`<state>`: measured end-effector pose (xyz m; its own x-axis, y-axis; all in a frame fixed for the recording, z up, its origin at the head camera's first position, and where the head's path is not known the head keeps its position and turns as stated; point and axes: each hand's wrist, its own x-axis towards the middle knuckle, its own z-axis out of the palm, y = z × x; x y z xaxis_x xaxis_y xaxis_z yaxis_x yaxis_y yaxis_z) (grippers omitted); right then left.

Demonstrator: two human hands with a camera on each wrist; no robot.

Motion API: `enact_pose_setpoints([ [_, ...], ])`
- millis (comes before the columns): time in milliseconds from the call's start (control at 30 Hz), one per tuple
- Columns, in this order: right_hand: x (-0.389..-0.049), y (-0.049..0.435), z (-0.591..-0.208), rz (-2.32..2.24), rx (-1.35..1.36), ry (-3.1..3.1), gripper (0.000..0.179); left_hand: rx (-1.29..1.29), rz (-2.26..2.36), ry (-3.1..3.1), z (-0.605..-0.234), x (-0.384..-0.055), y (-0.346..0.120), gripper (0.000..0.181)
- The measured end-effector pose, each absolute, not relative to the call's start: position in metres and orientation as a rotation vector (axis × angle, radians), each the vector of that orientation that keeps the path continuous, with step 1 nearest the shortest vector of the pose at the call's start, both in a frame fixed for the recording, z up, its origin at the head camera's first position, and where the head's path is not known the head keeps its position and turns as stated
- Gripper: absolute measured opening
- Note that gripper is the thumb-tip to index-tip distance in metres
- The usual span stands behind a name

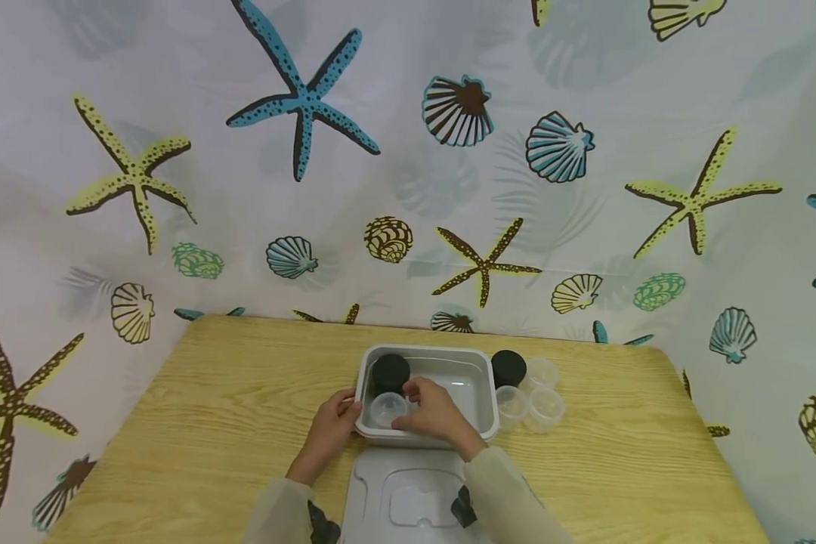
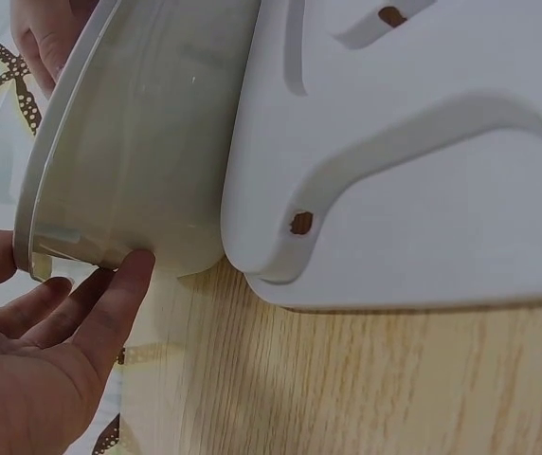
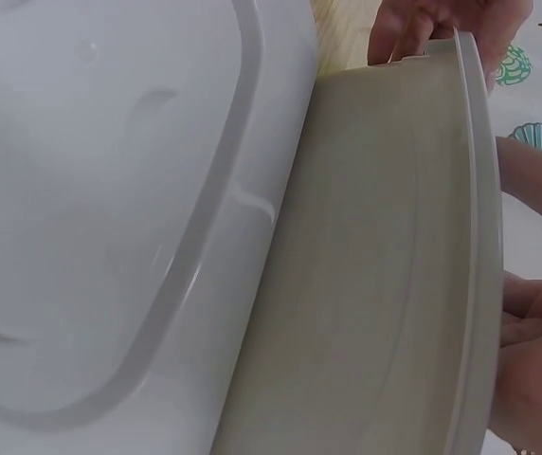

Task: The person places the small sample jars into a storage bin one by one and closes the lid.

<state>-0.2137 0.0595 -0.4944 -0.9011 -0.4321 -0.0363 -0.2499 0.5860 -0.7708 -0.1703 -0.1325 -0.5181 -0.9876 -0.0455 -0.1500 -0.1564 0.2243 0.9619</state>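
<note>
As the wooden tabletop [image 1: 231, 393] extends left and right, the grey tray [image 1: 469, 393] is set under the right hand [image 1: 434, 410], its left rim gripped by the left hand [image 1: 333, 425]. 1 pale lid [image 1: 408, 499] is laid at its near edge. Room is given toward the tray's right wall. 4 clear cups [image 1: 386, 410] are counted: 3 outside right, 1 inside at the right hand; whether pinched cannot be told. 2 black pieces [image 1: 391, 371] are seen: 1 inside, 1 outside right.

Across the upper frame, a white cloth [image 1: 394, 181] patterned with starfish [image 1: 306, 100] and shells [image 1: 559, 147] is seen behind the wood-grained desk [image 1: 245, 385].
</note>
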Motion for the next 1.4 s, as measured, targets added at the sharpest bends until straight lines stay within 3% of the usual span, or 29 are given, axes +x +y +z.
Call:
enact_pose_setpoints([
  [1400, -0.204, 0.109, -0.490, -1.487, -0.466, 2.610, 0.060, -0.189, 1.842, 2.396, -0.520, -0.173, -0.135, 0.040],
])
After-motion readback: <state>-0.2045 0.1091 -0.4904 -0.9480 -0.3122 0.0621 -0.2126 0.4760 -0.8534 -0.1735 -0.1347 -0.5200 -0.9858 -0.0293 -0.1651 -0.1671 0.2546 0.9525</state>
